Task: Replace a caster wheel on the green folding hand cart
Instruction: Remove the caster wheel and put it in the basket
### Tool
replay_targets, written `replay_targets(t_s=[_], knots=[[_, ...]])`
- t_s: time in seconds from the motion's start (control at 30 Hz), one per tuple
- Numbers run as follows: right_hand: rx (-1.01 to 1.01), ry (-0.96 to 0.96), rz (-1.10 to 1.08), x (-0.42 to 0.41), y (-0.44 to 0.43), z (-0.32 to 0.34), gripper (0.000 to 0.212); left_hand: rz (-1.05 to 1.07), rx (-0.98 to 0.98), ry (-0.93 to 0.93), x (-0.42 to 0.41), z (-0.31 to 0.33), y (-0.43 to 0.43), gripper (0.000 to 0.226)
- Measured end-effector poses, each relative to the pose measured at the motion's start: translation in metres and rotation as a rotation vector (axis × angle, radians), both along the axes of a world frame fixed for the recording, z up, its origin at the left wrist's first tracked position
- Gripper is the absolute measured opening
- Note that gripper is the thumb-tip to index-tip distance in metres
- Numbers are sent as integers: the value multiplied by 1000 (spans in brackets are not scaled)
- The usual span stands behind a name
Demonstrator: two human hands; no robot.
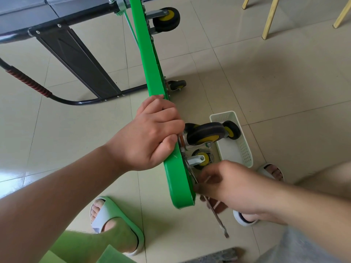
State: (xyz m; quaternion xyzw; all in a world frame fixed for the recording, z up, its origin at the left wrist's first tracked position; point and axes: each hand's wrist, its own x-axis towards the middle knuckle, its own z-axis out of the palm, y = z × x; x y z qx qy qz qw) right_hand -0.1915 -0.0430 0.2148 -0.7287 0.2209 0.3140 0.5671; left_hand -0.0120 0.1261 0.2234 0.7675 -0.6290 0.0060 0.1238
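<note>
Over tiled floor (284,82), left hand (150,135) fingers clench the green cart (146,59); blurred right hand (229,184) grasps a half-hidden wrench (215,217).

Readable text: none.
Green hand cart (150,63): no legible lettering on its deck edge.
Caster wheel (206,132): no legible marking on tyre or hub.
White basket (245,149): no legible label.
</note>
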Motion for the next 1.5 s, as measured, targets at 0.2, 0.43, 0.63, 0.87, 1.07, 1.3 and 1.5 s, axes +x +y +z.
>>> replay_targets(t_s=[0.2,0.43,0.63,0.87,1.07,1.3,1.5], knots=[[332,158,-127,-5,-2,32,24,-3,-14,-2,-1,1,0,37],[432,102,-248,7,-2,43,27,-3,-7,-9,0,1,0,37],[363,49,-226,6,1,26,28,4,-1,-8,-1,1,1,37],[114,-55,-108,9,-2,-3,17,2,4,4,-1,1,0,35],[-83,-223,0,11,-1,-17,25,0,-3,1,-1,1,0,37],[-85,-110,91,-2,-3,-2,18,0,-4,0,0,0,0,37],[316,70,-152,-7,0,19,19,3,-8,1,-1,1,-1,37]])
